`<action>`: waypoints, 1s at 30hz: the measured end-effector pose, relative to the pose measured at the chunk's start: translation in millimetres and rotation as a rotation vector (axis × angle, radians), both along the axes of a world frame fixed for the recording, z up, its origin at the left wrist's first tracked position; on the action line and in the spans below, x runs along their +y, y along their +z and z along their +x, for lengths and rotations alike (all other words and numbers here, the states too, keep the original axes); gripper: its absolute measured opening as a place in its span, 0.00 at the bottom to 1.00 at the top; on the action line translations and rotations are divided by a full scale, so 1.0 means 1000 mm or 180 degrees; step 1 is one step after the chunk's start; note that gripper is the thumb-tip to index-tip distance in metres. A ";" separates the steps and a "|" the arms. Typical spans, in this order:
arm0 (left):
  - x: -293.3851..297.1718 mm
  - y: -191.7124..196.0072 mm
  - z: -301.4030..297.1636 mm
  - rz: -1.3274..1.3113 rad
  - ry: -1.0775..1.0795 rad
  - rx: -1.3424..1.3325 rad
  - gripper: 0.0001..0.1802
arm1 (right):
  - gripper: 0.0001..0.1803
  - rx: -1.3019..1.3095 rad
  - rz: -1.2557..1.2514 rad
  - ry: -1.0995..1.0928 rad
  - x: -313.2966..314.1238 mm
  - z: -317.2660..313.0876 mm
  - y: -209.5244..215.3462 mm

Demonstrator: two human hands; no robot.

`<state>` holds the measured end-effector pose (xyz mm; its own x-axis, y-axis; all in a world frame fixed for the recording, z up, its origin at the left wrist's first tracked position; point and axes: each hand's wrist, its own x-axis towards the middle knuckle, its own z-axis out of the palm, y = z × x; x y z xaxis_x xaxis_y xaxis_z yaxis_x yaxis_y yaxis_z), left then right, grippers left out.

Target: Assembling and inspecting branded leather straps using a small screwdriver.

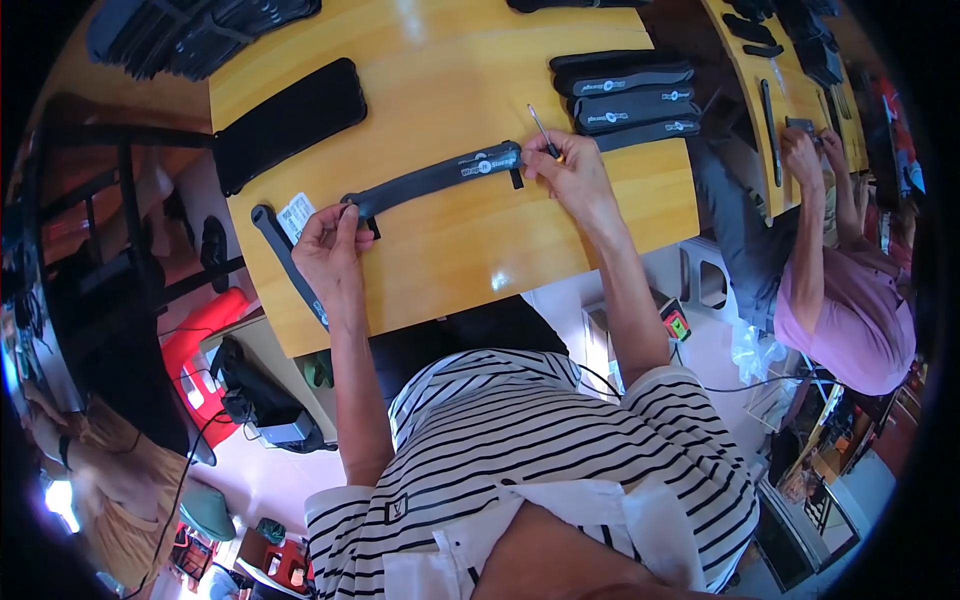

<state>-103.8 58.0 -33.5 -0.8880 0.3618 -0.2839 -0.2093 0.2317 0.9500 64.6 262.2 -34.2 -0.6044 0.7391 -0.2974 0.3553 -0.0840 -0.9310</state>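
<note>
A dark grey strap (430,182) with a light printed mark lies stretched across the wooden table in front of me. Its left end is pinched between the thumb and fingers of my left hand (333,243), where a short black tab sticks out. My right hand (572,182) is closed around a small screwdriver (544,132), its thin metal shaft pointing up and away. The fingertips of that hand are at the strap's right end, near another black tab; whether they grip the strap I cannot tell.
Several similar straps (632,108) are stacked at the table's right. Black straps (290,120) lie together at the left. One grey strap (287,262) rests along the left edge beside a white label (296,214). A person in pink (845,315) works at another table on the right.
</note>
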 end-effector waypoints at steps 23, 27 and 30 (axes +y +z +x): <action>0.004 -0.001 -0.001 -0.0089 0.0013 -0.0061 0.05 | 0.06 -0.0375 0.0612 -0.0076 -0.001 -0.005 -0.005; 0.005 0.002 0.000 -0.0177 -0.0003 -0.0015 0.05 | 0.06 -0.0414 0.0466 -0.0119 -0.002 -0.007 0.000; 0.005 0.002 -0.001 -0.0206 -0.0015 0.0001 0.05 | 0.07 -0.0451 0.0573 -0.0131 -0.003 -0.008 -0.001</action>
<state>-104.7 62.8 -31.7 -0.8865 0.3469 -0.3064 -0.2077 0.2935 0.9331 56.7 259.7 -35.0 -0.5342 0.8111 -0.2382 0.4832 0.0617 -0.8734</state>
